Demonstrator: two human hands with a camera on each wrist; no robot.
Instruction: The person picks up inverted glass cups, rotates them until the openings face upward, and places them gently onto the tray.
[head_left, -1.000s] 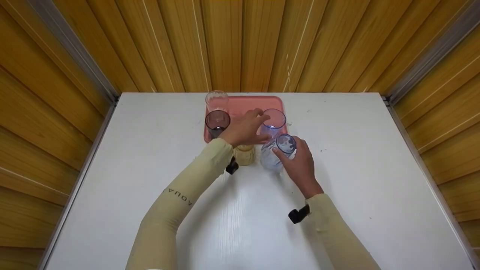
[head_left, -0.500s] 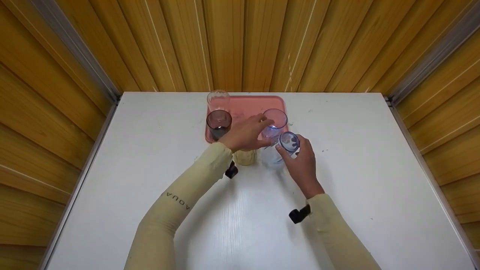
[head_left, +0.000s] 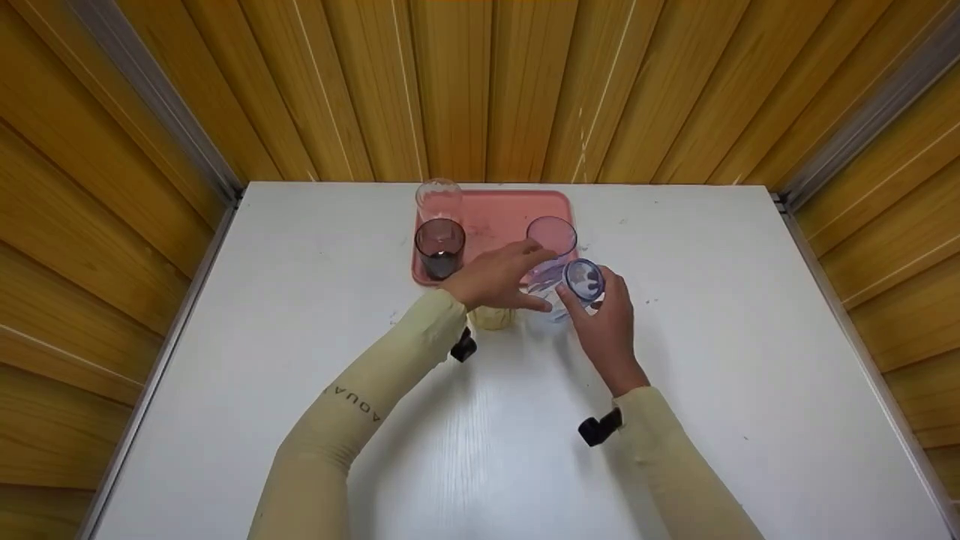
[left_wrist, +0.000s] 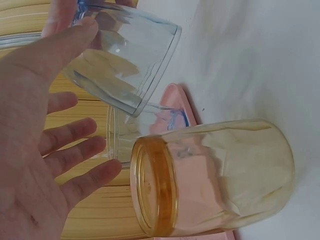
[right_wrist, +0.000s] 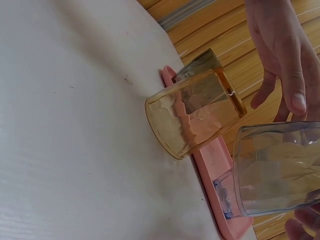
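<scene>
My right hand [head_left: 609, 330] grips a pale blue drinking glass [right_wrist: 275, 170] near its base. The glass is upside down and tilted, its wide mouth off the table. To its left is my left hand [head_left: 499, 277], fingers spread and holding nothing; its thumb [left_wrist: 75, 37] overlaps the glass in the left wrist view, and touch cannot be told. Under the left hand an amber glass [left_wrist: 225, 180] stands upside down on the table. Another blue glass [head_left: 551, 234] stands mouth up at the right of the pink tray [head_left: 517, 201], partly hidden by the left hand.
A dark smoky glass [head_left: 440, 244] stands mouth up on the tray's left side, with a clear glass [head_left: 439, 199] behind it. The white table [head_left: 300, 300] is bounded by wood-look panels [head_left: 450, 90] at the back and sides.
My right hand has lifted the blue glass off the table and tilted it, its base shifting slightly right and back. My left hand has shifted slightly right and nearer to me, its thumb spreading wider.
</scene>
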